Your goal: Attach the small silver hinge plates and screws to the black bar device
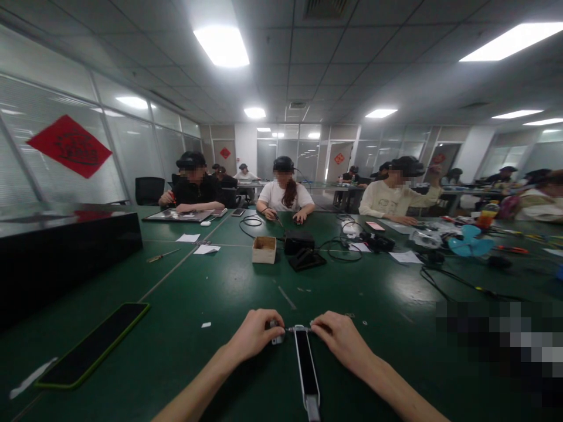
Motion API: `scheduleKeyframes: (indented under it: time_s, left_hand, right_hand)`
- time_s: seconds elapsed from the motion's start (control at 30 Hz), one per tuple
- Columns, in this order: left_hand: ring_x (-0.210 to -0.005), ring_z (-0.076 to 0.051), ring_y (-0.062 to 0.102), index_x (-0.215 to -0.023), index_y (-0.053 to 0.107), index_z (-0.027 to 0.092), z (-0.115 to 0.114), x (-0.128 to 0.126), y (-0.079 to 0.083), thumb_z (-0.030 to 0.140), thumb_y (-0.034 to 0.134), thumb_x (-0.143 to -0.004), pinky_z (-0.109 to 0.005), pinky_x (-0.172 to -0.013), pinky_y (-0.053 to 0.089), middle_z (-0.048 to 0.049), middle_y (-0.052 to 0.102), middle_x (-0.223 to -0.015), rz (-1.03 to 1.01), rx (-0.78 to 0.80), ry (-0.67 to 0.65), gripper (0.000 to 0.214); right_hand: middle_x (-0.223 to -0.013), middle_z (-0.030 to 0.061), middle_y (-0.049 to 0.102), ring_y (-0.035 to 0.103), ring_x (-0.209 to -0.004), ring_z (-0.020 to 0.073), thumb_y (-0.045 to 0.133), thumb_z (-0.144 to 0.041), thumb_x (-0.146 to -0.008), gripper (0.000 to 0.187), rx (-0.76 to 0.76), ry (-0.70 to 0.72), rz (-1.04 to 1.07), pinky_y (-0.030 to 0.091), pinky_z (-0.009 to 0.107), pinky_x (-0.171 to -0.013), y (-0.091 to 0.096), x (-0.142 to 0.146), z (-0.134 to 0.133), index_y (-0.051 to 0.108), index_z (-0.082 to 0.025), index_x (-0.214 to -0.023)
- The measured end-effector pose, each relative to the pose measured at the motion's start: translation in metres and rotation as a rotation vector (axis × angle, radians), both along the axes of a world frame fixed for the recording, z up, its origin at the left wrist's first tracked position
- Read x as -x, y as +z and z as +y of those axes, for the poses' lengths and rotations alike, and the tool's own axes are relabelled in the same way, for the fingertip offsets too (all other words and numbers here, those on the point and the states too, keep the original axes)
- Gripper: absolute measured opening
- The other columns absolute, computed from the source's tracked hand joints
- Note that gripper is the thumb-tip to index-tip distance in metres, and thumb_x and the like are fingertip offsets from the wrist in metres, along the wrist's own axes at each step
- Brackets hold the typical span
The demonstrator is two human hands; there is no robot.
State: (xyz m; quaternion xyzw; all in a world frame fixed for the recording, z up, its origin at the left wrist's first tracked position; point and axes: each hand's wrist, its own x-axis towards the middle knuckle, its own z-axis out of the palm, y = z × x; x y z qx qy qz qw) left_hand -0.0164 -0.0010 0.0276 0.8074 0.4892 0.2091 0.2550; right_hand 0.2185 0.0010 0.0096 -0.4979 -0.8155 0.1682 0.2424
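A long, narrow piece [307,366] with a white rim and a black middle lies lengthwise on the green table [211,363], its grey end toward me. Across its far end runs a thin metal rod [290,330]. On the left, my left hand [255,335] is closed around a small grey metal part [277,333] beside the rod's left end. My right hand [341,333] pinches at the rod's right end; its fingertips hide whatever they grip. Both hands are low over the table, one on each side of the long piece.
A phone in a green case [94,346] lies at the left, with a screwdriver [162,255] beyond. Farther off are an open box [264,250], a black device [299,240], cables [440,281] and a blue fan blade [470,241]. People [285,193] sit opposite.
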Motion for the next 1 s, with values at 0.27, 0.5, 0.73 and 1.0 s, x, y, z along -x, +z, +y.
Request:
scheduleKeyframes:
  time_s: [0.27,0.5,0.73,1.0]
  left_hand:
    - [-0.07,-0.013,0.057,-0.09,0.068,0.021,-0.001,-0.007,-0.006,0.03,0.055,-0.083,-0.021,-0.065,0.039,0.0021,0.066,-0.08,-0.013,-0.01,0.037,0.017]
    - [-0.069,-0.012,0.056,-0.09,0.067,0.019,0.001,-0.01,-0.011,0.03,0.053,-0.084,-0.02,-0.063,0.038,0.0018,0.066,-0.081,-0.025,0.016,0.021,0.018]
    - [-0.076,-0.013,0.057,-0.09,0.066,0.02,-0.001,-0.011,-0.012,0.03,0.053,-0.085,-0.02,-0.07,0.039,0.0017,0.066,-0.088,-0.069,-0.016,-0.001,0.017]
    - [-0.074,-0.013,0.057,-0.09,0.066,0.02,0.0,-0.011,-0.015,0.028,0.053,-0.085,-0.02,-0.068,0.039,0.0019,0.066,-0.084,-0.064,-0.037,0.001,0.016]
  right_hand:
    - [-0.085,0.0054,0.067,0.061,-0.073,0.0168,0.044,-0.025,-0.089,0.026,0.041,0.022,0.09,0.048,0.028,-0.067,-0.004,0.001,-0.001,0.069,-0.017,-0.092]
    - [-0.083,0.0045,0.066,0.061,-0.069,0.0143,0.045,-0.025,-0.087,0.026,0.233,0.027,0.225,0.048,0.024,-0.063,-0.001,0.0,-0.001,0.067,-0.016,-0.099]
    - [-0.095,0.0053,0.067,0.062,-0.082,0.0171,0.049,-0.026,-0.086,0.025,0.246,0.024,0.212,0.049,0.027,-0.073,0.007,-0.002,-0.004,0.066,-0.018,-0.103]
    - [-0.103,0.0049,0.064,0.059,-0.094,0.0182,0.049,-0.026,-0.088,0.023,0.22,0.049,0.172,0.047,0.03,-0.08,0.007,-0.006,-0.005,0.064,-0.019,-0.104]
